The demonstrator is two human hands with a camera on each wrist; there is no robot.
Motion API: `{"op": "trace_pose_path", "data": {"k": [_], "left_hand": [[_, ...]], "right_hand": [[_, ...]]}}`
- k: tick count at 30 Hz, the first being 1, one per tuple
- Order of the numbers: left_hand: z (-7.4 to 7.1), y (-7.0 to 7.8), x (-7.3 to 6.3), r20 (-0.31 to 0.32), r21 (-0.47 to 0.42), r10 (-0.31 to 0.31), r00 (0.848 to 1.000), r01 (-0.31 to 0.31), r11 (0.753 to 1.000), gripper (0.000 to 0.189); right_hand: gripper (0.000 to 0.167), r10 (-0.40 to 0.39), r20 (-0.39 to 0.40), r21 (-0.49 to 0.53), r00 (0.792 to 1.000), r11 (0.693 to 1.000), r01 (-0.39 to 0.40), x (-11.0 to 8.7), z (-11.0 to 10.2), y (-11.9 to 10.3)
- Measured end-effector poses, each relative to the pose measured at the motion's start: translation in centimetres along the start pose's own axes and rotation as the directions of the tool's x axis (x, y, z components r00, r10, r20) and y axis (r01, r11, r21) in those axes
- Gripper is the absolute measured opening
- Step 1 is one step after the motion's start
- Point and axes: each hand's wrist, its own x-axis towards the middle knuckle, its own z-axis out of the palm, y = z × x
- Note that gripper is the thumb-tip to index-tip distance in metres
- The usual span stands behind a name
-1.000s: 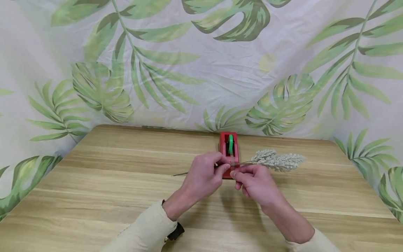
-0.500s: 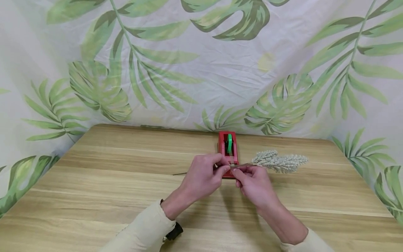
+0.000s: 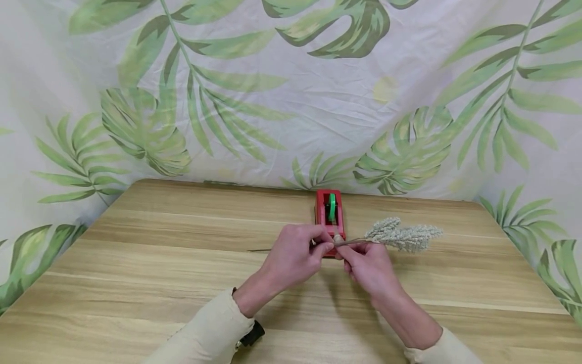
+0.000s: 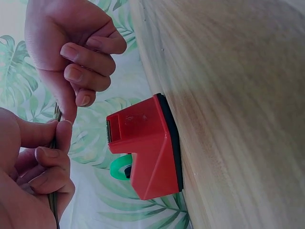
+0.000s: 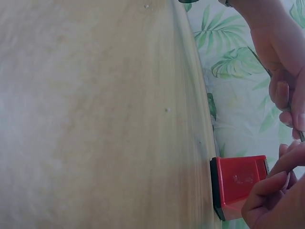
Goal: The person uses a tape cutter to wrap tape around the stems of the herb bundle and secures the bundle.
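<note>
A bunch of thin artificial flower stems [image 3: 259, 250] with pale grey-white fluffy heads [image 3: 404, 236] lies level across both hands in the head view. My left hand [image 3: 293, 255] pinches the stems between thumb and fingers, as the left wrist view also shows. My right hand [image 3: 370, 265] pinches the stems just right of it, the fingertips of both hands nearly touching. Behind and below them stands a red tape dispenser [image 4: 145, 148] with a green-cored tape roll [image 4: 120, 167]. A clear tape strip [image 3: 335, 229] runs from the roll toward the stems; its end is hidden at my fingers.
The dispenser is on a wooden table [image 3: 159, 293], near its back edge. A leaf-patterned cloth [image 3: 318, 111] hangs behind the table and along its sides. Something black [image 3: 252, 333] shows at the left sleeve.
My right thumb and fingers have moved up from the tape below the stems to the stems themselves, and a fingertip now shows above them. My left hand stays in place with its grip.
</note>
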Motion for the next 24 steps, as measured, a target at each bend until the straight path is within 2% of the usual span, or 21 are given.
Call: {"op": "trace_pose_path", "data": {"k": [6, 9, 11, 15, 17, 19, 20, 21, 22, 23, 24], "left_hand": [[-0.3, 0.0, -0.2, -0.023, 0.016, -0.009, 1.000, 0.010, 1.000, 0.009], [-0.4, -0.1, -0.4, -0.048, 0.001, -0.013, 0.999, 0.013, 1.000, 0.010], [-0.4, -0.3, -0.5, -0.059, -0.008, -0.011, 0.998, 0.011, 1.000, 0.010], [-0.2, -0.4, -0.6, -0.062, -0.011, -0.009, 0.998, 0.009, 1.000, 0.010], [-0.2, -0.3, -0.6, -0.058, -0.011, -0.015, 0.998, 0.015, 1.000, 0.010], [-0.1, -0.4, -0.6, -0.051, -0.012, -0.020, 0.998, 0.020, 1.000, 0.009], [0.0, -0.4, -0.6, -0.048, -0.012, -0.023, 0.999, 0.023, 1.000, 0.009], [0.0, -0.4, -0.6, -0.044, -0.010, -0.027, 0.999, 0.026, 1.000, 0.009], [0.1, -0.5, -0.6, -0.040, -0.009, -0.029, 0.999, 0.029, 1.000, 0.008], [0.1, -0.5, -0.6, -0.036, -0.008, -0.031, 0.999, 0.031, 0.999, 0.008], [0.2, -0.5, -0.6, -0.033, -0.005, -0.033, 0.999, 0.033, 0.999, 0.008]], "right_hand": [[0.027, -0.010, 0.066, -0.059, 0.998, 0.998, 0.014, 0.0, -0.2, 0.0], [0.033, -0.007, 0.159, -0.129, 0.987, 0.991, 0.028, -0.2, -0.4, -0.3], [0.033, -0.003, 0.254, -0.182, 0.967, 0.982, 0.050, -0.4, -0.7, -0.5], [0.035, -0.036, 0.441, -0.261, 0.897, 0.951, 0.166, -1.4, -1.7, -1.3], [0.034, -0.094, 0.475, -0.269, 0.875, 0.931, 0.246, -2.1, -2.3, -2.1], [0.033, -0.183, 0.458, -0.265, 0.870, 0.906, 0.331, -2.8, -2.9, -2.8], [0.032, -0.251, 0.433, -0.264, 0.866, 0.883, 0.388, -3.1, -3.1, -3.1], [0.029, -0.336, 0.401, -0.260, 0.852, 0.850, 0.458, -3.3, -3.3, -3.3], [0.026, -0.436, 0.360, -0.266, 0.825, 0.799, 0.539, -3.4, -3.5, -3.4], [0.021, -0.540, 0.320, -0.290, 0.778, 0.726, 0.624, -3.4, -3.6, -3.4], [0.016, -0.635, 0.281, -0.333, 0.719, 0.638, 0.694, -3.3, -3.7, -3.3]]}}
